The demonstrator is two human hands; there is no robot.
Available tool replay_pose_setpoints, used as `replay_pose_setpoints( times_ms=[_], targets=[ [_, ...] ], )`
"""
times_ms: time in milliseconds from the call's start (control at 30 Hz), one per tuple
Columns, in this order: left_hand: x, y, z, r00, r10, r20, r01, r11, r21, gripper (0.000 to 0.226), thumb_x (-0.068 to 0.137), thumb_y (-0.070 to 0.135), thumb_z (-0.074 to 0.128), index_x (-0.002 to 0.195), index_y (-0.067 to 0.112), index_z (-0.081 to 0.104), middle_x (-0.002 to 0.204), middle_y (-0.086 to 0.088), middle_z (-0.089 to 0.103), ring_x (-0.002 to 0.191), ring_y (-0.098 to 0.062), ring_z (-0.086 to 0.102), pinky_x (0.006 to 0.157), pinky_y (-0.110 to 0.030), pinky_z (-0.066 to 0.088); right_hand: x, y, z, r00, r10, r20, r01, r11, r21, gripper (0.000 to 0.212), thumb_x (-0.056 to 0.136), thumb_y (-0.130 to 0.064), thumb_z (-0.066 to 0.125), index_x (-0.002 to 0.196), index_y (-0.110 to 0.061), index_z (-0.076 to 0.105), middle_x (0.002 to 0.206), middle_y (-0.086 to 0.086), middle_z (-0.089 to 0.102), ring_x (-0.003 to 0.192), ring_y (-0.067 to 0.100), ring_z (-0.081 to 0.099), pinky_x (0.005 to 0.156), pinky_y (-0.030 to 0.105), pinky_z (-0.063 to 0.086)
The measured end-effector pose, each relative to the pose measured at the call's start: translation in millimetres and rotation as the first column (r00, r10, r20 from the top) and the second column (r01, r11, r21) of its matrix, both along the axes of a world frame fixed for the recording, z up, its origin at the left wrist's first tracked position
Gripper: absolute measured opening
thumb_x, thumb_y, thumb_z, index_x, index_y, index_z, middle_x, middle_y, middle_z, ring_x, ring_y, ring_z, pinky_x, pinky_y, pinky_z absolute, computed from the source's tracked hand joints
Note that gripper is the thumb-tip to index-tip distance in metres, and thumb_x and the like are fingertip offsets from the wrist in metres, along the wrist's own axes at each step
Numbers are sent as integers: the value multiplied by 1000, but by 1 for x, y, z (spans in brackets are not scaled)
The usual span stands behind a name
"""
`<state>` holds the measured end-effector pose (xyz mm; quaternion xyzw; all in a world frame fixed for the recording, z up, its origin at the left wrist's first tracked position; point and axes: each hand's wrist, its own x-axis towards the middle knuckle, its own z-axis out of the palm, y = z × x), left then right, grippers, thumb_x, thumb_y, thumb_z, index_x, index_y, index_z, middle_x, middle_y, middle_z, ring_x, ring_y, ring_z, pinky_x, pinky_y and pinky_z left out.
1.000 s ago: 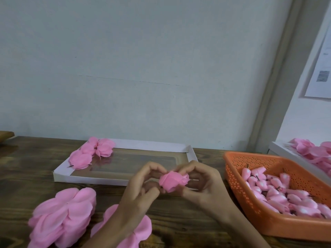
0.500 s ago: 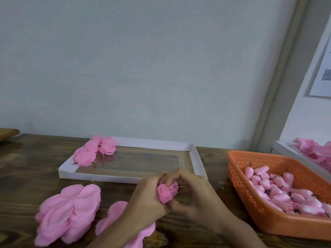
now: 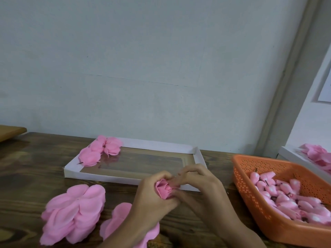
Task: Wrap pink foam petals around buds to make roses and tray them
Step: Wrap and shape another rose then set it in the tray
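At your grip: your left hand (image 3: 152, 196) and right hand (image 3: 198, 183) both curl round one part-wrapped rose (image 3: 163, 189).
Just behind: white tray (image 3: 100, 177), finished roses (image 3: 100, 151) in its far-left corner.
To your left: loose petal stacks (image 3: 73, 213) on the table (image 3: 35, 176).
To your right: orange basket (image 3: 268, 221) holding buds (image 3: 286, 196).

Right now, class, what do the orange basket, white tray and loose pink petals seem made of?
Orange basket: probably moulded plastic, matte, walls pierced with regular holes. White tray: looks like thin folded card, with a glossy, reflective base. Pink petals: soft matte sheets, likely foam, edges curling.
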<state>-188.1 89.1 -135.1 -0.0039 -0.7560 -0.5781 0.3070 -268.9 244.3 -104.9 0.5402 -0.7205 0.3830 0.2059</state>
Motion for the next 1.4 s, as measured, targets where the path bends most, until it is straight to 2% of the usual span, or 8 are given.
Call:
replay_pose_setpoints(
  times_ms=[200,400,500,633,800,1067,1267,1400],
  targets=[
    [0,3,-1,999,-22,-31,23,999,43,17,64,26,82,77,34,77,70,5,72,68,-12,69,61,-24,54,3,-6,-3,994,32,-101,-43,994,-104,13,95,-27,76,107,-28,79,114,-25,72,109,3,65,87,28,54],
    [-1,-3,0,995,-45,-91,52,996,70,24,67,22,82,85,17,66,80,-15,72,80,-43,70,69,-61,58,4,-4,-7,987,-11,-161,5,999,-37,21,98,-43,71,119,-38,74,126,-15,58,107,6,59,82,24,51],
    [-1,0,0,997,-44,-61,50,994,97,19,65,23,78,81,27,68,78,-6,72,77,-26,72,62,-46,58,4,-5,-9,989,24,-149,-21,1000,20,23,99,-44,70,121,-39,72,131,-15,55,113,7,60,83,26,55],
    [-7,-1,-2,999,49,4,-49,969,243,28,68,4,86,71,25,68,66,10,73,65,-3,70,58,-17,56,7,-8,-10,968,153,200,-117,977,-179,40,94,-44,76,131,-34,65,127,-10,63,115,20,65,87,26,57],
    [-10,-1,3,995,-55,-77,91,779,620,41,47,31,100,56,18,62,61,-5,58,58,-18,57,56,-27,47,15,-19,-24,747,236,621,-121,968,-221,35,83,-38,82,111,-24,66,105,4,75,103,23,72,92,46,60],
    [-4,7,1,993,-97,-69,119,780,614,30,55,27,92,73,17,71,118,-9,77,108,-27,75,82,-41,59,28,-36,-40,774,183,606,-75,977,-200,46,88,-12,73,119,-46,69,106,-8,80,99,11,77,84,30,63],
    [0,-1,7,925,-357,-130,362,725,586,57,61,15,93,114,7,73,132,-24,69,126,-41,65,108,-59,46,23,-31,-29,633,396,666,-206,915,-348,29,97,-11,69,124,-19,74,117,3,77,112,20,73,91,31,58],
    [6,-2,12,886,-458,-73,423,735,530,24,71,22,87,91,16,77,135,-21,68,133,-42,60,86,-37,57,27,-33,-27,472,424,773,-270,904,-331,27,93,-30,70,115,-18,77,94,17,75,94,25,73,85,37,58]
  ],
)
